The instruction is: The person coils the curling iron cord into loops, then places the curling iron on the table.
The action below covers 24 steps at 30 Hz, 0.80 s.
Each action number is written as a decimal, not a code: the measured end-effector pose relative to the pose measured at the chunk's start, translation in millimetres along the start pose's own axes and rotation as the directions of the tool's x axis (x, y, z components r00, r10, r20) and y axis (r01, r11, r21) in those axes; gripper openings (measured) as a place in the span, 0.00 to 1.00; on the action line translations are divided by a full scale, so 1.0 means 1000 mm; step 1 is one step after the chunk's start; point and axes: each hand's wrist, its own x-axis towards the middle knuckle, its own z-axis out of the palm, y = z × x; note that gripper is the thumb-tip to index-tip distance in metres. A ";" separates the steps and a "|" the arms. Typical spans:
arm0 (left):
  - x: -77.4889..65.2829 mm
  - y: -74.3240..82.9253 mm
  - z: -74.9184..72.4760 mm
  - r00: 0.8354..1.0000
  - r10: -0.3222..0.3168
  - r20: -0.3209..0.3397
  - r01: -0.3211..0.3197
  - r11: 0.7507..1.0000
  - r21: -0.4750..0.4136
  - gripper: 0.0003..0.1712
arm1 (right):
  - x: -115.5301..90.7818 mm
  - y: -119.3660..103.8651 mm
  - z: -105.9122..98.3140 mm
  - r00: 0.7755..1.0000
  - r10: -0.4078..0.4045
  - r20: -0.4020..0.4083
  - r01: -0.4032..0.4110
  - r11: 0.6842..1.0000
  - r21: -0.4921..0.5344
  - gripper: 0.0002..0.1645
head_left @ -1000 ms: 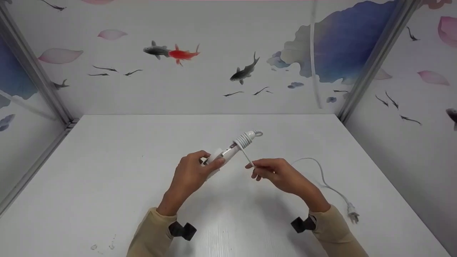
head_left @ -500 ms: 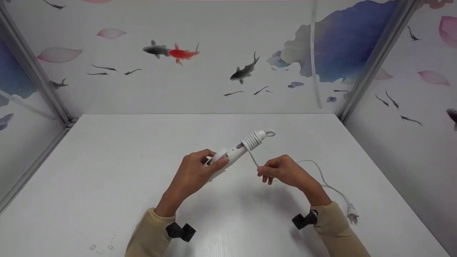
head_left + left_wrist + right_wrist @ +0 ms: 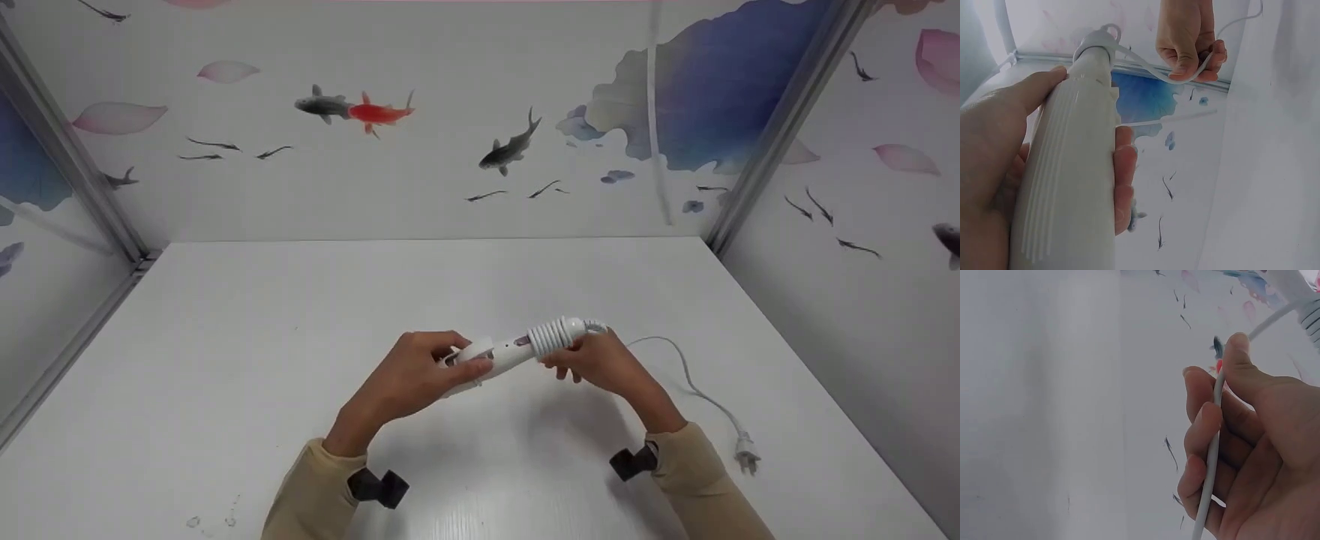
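Left hand (image 3: 412, 375) is gripping the tool (image 3: 513, 360) above the surface (image 3: 262, 315), right hand (image 3: 606, 364) is pinching its cord (image 3: 1211, 467) near the coils (image 3: 551, 337)! Tool's looking rigid, probably light and slick, favouring a mid-body hold; plug (image 3: 746, 450) is lying off right.

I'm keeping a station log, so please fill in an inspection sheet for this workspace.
Surface: white table, with faint marks near its left front.
Job's things: white handheld appliance with its cord and plug.
Clutter: nothing seen.
Grips: left grip holds the appliance; right grip holds the cord between thumb and curled fingers.
Cables: the cord is wound in several turns round one end of the appliance; the loose part reaches the plug, which lies unplugged on the table's right.
Surroundings: white walls printed with fish and petals; metal corner posts.
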 end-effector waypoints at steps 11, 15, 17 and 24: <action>0.002 -0.003 0.004 0.987 0.062 0.147 -0.065 0.998 0.018 0.17 | -0.002 -0.007 -0.010 0.979 -0.096 -0.180 0.110 0.992 0.069 0.12; 0.002 -0.004 0.007 0.981 0.044 0.191 -0.055 0.997 0.051 0.17 | -0.004 -0.009 -0.013 0.981 -0.076 -0.178 0.092 0.992 0.083 0.12; 0.002 -0.005 0.009 0.976 0.024 0.216 -0.041 0.996 0.074 0.19 | -0.005 -0.009 -0.013 0.982 -0.100 -0.163 0.106 0.994 0.029 0.09; 0.003 -0.008 0.014 0.976 -0.057 0.210 0.024 0.988 0.153 0.23 | -0.013 -0.019 -0.011 0.973 -0.187 -0.135 0.183 0.982 -0.036 0.06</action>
